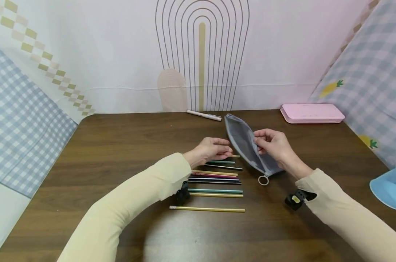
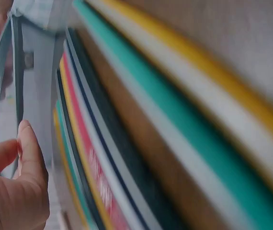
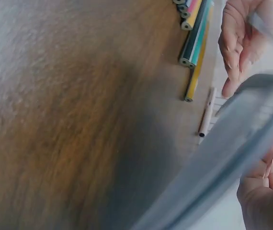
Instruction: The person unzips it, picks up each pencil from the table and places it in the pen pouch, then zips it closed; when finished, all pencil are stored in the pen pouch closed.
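A grey zip pouch (image 1: 242, 136) with a metal ring (image 1: 263, 180) on its zipper is held up at the right of the pencils, its mouth gaping. My right hand (image 1: 272, 145) pinches the pouch's right-hand edge between thumb and fingers. At the opposite edge is my left hand (image 1: 212, 148), fingers reaching toward the pouch with nothing seen between them. In the left wrist view, the left thumb and fingers (image 2: 31, 148) lie close together. Several pencils (image 1: 214, 174) are spread in a row on the table, below and partly behind the left hand.
A pale pink pen (image 1: 204, 115) lies near the table's back edge, beyond the pencils. The pink case (image 1: 312, 113) stands at the back right, and a blue basket (image 1: 391, 185) at the right edge. One gold pencil (image 1: 207, 209) lies nearest the front.
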The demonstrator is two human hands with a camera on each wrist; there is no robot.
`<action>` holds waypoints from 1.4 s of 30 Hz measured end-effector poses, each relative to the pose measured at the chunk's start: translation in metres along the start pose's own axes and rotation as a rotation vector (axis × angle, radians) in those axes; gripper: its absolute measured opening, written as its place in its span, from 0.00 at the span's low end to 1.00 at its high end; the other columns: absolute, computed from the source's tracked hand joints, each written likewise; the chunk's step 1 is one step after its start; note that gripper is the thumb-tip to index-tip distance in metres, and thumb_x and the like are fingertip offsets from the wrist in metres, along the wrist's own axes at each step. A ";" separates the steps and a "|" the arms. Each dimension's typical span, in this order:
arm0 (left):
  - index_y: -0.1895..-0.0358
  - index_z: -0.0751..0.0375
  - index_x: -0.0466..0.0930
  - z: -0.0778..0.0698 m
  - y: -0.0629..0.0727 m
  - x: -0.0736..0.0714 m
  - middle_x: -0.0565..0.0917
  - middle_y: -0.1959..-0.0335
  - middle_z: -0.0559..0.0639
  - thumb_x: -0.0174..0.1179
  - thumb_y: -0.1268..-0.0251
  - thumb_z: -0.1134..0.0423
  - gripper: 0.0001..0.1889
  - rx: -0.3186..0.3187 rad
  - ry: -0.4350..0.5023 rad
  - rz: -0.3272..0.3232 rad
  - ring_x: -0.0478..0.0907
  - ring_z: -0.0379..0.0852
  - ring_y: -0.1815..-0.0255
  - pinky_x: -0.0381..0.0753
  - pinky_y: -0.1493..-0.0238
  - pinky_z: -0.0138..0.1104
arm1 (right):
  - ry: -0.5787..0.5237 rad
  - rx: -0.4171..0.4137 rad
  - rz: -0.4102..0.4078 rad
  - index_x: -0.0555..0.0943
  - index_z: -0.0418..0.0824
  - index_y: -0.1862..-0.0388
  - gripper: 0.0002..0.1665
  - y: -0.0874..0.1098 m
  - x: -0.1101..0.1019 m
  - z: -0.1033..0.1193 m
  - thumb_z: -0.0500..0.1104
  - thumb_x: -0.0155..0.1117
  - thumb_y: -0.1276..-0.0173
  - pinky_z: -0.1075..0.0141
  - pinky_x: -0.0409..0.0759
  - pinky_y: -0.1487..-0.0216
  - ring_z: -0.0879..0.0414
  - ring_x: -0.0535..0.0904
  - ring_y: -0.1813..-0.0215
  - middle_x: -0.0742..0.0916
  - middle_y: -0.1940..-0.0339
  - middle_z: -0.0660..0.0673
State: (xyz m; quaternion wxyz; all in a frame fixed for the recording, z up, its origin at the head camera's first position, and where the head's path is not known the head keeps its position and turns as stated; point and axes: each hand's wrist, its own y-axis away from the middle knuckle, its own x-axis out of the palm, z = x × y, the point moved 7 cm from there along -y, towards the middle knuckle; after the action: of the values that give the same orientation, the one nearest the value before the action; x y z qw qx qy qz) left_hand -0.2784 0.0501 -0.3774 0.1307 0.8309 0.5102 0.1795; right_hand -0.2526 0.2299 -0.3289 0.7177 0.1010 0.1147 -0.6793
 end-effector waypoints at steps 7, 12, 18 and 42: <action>0.43 0.69 0.74 -0.018 0.009 -0.042 0.79 0.48 0.66 0.57 0.35 0.72 0.17 0.096 -0.266 -0.010 0.81 0.52 0.52 0.80 0.47 0.39 | -0.227 0.024 -0.053 0.75 0.34 0.57 0.08 0.000 -0.010 -0.008 0.30 0.56 0.34 0.76 0.80 0.77 0.65 0.76 0.79 0.80 0.79 0.54; 0.48 0.67 0.79 -0.019 0.015 -0.060 0.83 0.52 0.59 0.60 0.37 0.67 0.14 0.145 -0.568 0.013 0.81 0.45 0.55 0.82 0.51 0.34 | -0.385 0.018 -0.109 0.79 0.42 0.65 0.09 0.000 -0.017 -0.014 0.28 0.57 0.35 0.76 0.79 0.79 0.65 0.76 0.80 0.80 0.80 0.53; 0.55 0.62 0.84 -0.017 0.015 -0.061 0.87 0.62 0.53 0.65 0.42 0.66 0.11 0.244 -0.893 0.029 0.82 0.40 0.61 0.80 0.55 0.31 | -0.479 0.017 -0.161 0.80 0.44 0.67 0.11 -0.001 -0.019 -0.018 0.28 0.57 0.35 0.77 0.79 0.79 0.65 0.77 0.80 0.81 0.80 0.53; 0.45 0.70 0.75 -0.036 0.016 -0.055 0.81 0.54 0.62 0.56 0.35 0.70 0.16 0.123 -0.606 0.145 0.77 0.45 0.58 0.81 0.56 0.32 | -0.490 0.026 -0.166 0.75 0.36 0.59 0.06 -0.009 -0.007 -0.019 0.30 0.58 0.35 0.76 0.80 0.78 0.64 0.77 0.79 0.81 0.80 0.52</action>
State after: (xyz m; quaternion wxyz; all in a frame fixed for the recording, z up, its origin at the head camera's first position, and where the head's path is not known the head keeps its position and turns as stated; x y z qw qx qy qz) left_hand -0.3040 -0.0046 -0.3481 0.2131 0.8871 0.3974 -0.0987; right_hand -0.2627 0.2417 -0.3446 0.6646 -0.0672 -0.0632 -0.7415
